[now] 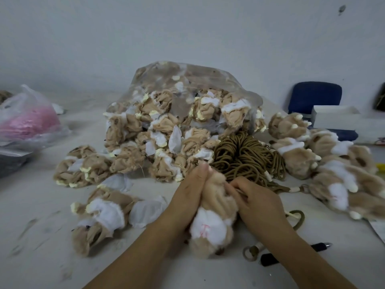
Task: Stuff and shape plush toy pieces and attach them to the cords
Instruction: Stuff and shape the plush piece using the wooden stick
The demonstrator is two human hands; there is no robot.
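Observation:
A tan and white plush piece (212,215) with a pink mark on its white patch sits between my two hands near the table's front centre. My left hand (187,197) presses flat against its left side. My right hand (256,201) pinches its upper right edge with fingers closed on the fur. Just behind the hands lies a bundle of olive-brown cords (243,157). One cord with a cream bead (293,217) runs under my right wrist. A ring-ended cord (252,252) lies by my right forearm.
A clear bag of unturned plush pieces (179,113) spills across the middle. Loose unturned pieces (100,213) lie front left. Finished plush pieces (325,157) pile up at right. A black pen (318,246), a pink-filled plastic bag (29,119) and a blue chair (314,97) surround them.

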